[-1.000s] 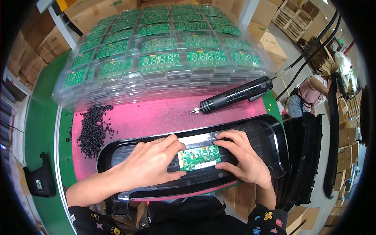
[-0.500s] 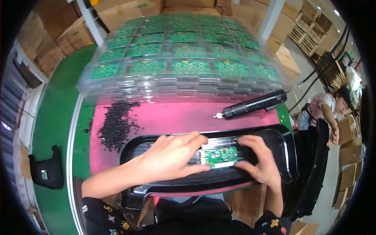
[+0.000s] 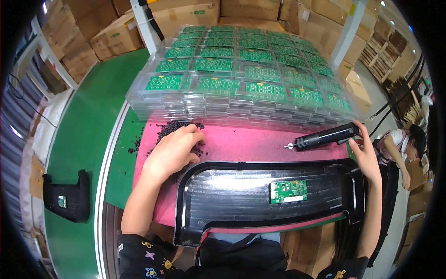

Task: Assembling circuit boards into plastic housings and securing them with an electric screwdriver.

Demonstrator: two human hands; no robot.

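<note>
Could scatter black screws (image 3: 168, 129) by careless pinching, with left hand (image 3: 172, 151) curled among them, contents hidden, and right hand (image 3: 366, 153) around screwdriver (image 3: 325, 137), grip unclear.

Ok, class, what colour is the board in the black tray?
The board is mainly green, with a white strip along its near edge; the head view shows it best.

2 bare forearms (image 3: 141, 200) fwd, L hand (image 3: 175, 148) palm-down w/ bent fingers (image 3: 199, 137), R hand (image 3: 365, 148) thumb (image 3: 355, 146) & index apart

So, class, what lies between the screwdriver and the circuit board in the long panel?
In the head view: pink mat, then the black panel's far rim and bare inner surface.
</note>
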